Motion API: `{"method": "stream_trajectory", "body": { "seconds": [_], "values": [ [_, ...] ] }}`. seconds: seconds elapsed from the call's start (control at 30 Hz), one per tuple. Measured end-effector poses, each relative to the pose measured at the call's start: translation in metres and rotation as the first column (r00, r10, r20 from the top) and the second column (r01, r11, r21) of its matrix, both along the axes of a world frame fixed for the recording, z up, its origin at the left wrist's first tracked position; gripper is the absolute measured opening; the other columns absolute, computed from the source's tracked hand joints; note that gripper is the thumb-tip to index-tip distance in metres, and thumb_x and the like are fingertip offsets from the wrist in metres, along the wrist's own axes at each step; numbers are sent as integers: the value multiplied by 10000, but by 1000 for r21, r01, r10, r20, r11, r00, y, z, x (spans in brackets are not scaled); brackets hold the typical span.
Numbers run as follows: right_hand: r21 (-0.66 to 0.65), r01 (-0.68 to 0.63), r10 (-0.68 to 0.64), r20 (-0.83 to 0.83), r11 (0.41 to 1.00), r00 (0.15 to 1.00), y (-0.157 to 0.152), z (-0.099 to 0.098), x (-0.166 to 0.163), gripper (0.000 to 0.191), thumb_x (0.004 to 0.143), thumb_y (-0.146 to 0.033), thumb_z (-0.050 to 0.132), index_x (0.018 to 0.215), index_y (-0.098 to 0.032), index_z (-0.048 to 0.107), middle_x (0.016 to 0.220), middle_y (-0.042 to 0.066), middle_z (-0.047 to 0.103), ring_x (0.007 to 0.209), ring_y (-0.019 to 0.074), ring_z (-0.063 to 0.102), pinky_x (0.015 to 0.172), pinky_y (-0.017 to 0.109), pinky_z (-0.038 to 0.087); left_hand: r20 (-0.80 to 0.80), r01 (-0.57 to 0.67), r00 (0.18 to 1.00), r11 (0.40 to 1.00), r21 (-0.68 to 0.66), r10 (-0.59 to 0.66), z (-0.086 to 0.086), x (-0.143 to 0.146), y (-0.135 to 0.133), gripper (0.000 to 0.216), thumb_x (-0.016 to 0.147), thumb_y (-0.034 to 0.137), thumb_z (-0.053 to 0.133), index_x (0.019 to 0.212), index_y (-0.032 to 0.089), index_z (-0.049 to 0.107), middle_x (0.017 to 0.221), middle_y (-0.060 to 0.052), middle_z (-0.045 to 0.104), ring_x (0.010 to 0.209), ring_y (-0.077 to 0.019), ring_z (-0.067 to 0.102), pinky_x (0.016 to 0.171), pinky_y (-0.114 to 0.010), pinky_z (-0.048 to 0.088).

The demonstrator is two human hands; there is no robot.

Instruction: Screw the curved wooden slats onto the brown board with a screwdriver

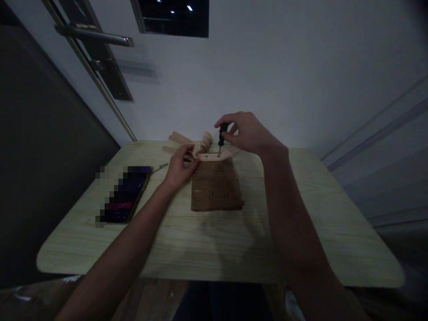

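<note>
My right hand (245, 131) is closed around the black handle of a screwdriver (222, 133), held nearly upright. Its tip meets a screw or hole near the right end of the flat middle of a pale wooden hanger-like piece (210, 157). My left hand (180, 167) grips the left part of that piece, thumb at its front edge and fingers behind. Beneath the piece lies a brown wooden block (216, 187) with small dark holes in its top. More pale wooden pieces (180, 137) lie behind my left hand, some curved and stacked.
On the left of the light wood table (334, 232) lies a phone (129, 196), partly blurred out. Small thin metal items (160, 168) lie between it and my left hand. A white door or wall (267, 67) stands right behind the table, with a metal handle (100, 36) at upper left.
</note>
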State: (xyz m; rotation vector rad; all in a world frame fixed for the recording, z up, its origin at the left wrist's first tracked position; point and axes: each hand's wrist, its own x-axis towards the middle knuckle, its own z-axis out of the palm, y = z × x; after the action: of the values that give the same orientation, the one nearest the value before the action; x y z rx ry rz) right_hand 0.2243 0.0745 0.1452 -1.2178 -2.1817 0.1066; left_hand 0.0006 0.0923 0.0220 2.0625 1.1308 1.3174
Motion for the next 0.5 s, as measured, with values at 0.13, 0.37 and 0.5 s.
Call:
{"method": "stream_trajectory", "body": {
  "seconds": [0.13,0.37,0.5],
  "values": [
    [-7,5,-5,8,1000,1000,0,3,-4,177,826,-198,583,940,-204,718,907,40,717,851,195,635,816,333,451,5,-4,1000,1000,-6,4,1,0,-1,399,810,321,672,1173,182,582,1125,-95,663,896,-176,640,728,-306,563],
    [3,53,-53,26,999,998,6,-4,-5,108,813,-221,635,881,-187,711,903,68,704,878,212,626,849,360,452,-4,0,1000,1000,-1,0,1,-1,-1,407,807,334,665,1174,180,576,1129,-88,660,895,-176,640,731,-306,565],
    [-30,4,-3,38,1000,999,4,-7,-4,209,757,-139,611,941,-166,705,924,68,711,842,196,630,809,332,465,8,-1,1000,1000,-8,1,1,0,-1,407,809,332,665,1174,173,579,1130,-95,660,894,-175,641,738,-309,565]
  ]
}}
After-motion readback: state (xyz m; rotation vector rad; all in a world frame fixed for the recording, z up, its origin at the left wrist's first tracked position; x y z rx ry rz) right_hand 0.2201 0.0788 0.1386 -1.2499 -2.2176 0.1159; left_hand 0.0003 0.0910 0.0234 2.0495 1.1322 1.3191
